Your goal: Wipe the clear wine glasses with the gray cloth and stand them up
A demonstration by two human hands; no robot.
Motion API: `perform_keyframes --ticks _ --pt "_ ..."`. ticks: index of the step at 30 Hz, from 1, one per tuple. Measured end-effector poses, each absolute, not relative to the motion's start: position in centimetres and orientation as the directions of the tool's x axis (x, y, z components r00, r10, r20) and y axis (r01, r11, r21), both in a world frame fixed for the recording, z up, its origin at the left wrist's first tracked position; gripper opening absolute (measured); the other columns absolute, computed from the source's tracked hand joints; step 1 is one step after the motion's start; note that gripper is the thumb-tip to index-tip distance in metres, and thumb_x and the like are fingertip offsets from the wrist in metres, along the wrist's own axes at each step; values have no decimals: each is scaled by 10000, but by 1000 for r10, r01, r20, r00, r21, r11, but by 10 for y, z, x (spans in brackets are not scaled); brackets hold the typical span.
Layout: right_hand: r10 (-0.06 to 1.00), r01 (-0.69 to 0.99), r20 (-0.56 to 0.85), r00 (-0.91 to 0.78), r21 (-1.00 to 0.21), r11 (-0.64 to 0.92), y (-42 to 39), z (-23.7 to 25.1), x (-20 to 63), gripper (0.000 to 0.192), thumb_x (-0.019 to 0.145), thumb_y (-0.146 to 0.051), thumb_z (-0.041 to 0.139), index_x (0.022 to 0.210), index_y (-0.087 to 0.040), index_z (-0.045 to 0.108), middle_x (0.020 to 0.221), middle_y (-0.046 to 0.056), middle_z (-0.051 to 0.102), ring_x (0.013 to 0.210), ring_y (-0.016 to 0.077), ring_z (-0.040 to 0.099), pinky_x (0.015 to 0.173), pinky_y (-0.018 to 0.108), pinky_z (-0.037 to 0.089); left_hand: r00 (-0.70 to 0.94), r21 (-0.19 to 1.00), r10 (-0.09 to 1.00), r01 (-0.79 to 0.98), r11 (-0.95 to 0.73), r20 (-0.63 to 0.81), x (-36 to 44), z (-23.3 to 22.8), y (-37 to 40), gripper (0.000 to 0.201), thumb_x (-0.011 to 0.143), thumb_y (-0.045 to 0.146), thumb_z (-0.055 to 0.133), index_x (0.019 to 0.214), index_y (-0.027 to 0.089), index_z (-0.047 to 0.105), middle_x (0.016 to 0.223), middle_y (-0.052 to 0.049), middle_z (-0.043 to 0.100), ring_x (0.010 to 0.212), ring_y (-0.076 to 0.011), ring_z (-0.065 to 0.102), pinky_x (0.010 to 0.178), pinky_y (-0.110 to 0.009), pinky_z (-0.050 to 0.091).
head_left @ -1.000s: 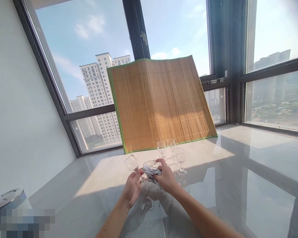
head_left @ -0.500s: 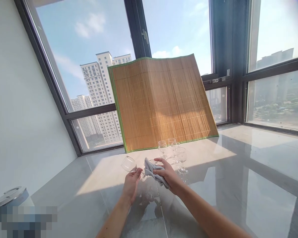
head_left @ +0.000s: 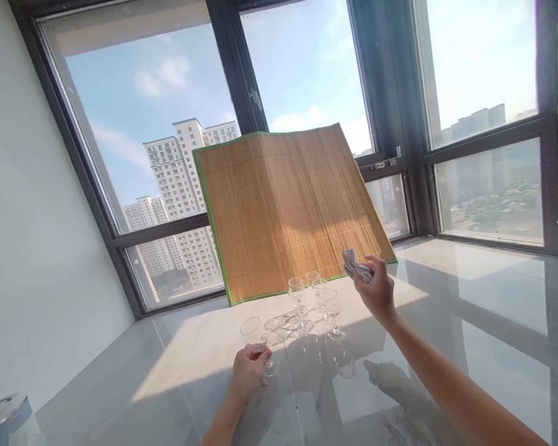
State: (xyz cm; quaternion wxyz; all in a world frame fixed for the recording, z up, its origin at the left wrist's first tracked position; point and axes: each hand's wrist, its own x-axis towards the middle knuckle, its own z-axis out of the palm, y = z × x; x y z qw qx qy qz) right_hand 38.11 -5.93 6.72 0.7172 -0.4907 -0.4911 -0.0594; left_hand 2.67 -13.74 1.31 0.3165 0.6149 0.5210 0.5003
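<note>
My left hand (head_left: 250, 370) is closed around the stem of a clear wine glass (head_left: 253, 331). That glass is close to upright, its foot low over the glossy surface; whether it touches I cannot tell. Up to the right, my right hand (head_left: 376, 286) grips a crumpled grey cloth (head_left: 354, 266), held above the surface and away from the glass. Between the hands, several more stemmed glasses stand upright in a cluster, among them a front one (head_left: 331, 310) and a left one (head_left: 296, 300). Their shadows fall to the left.
A bamboo mat (head_left: 288, 210) with green edging leans against the dark window frame (head_left: 239, 68) behind the glasses. A lidded container (head_left: 7, 416) sits at the lower left, partly cut off. The shiny grey-white surface (head_left: 167, 396) carries reflections and sunlit patches.
My right hand has drawn the cloth off the glass, up and to the right. My left hand has turned the glass from tilted to nearly upright. The view has shifted.
</note>
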Motion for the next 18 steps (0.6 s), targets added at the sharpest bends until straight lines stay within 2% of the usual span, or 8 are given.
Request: perform_keyframes --ticks 3,6,13,18 --pt "576 647 693 433 -684 337 -29 22 406 393 756 -255 527 1141 -202 472 806 52 641 688 218 606 625 312 444 -19 895 956 358 -267 293 28 13 -138 409 690 552 723 666 146 685 673 -24 605 678 -155 521 665 -273 399" --pt "668 658 628 399 -704 268 -17 -4 409 458 751 -217 486 1205 -188 433 881 80 649 692 210 603 612 294 425 -10 891 958 371 -262 286 32 15 -140 388 696 539 723 672 153 688 690 -20 603 685 -154 520 666 -266 396" --pt "728 674 605 322 -687 272 -14 -3 394 494 758 -156 452 1247 -194 391 894 68 638 719 205 604 603 277 413 -52 922 967 317 -220 248 72 17 -135 401 716 558 692 720 157 692 645 2 586 655 -141 507 644 -251 383" --pt "755 648 586 294 -703 293 -16 1 393 479 795 -152 451 1265 -197 375 878 52 631 719 193 605 598 263 411 -25 865 956 435 -252 291 107 -2 -110 392 683 547 690 669 155 689 616 -4 594 635 -158 521 616 -261 367"
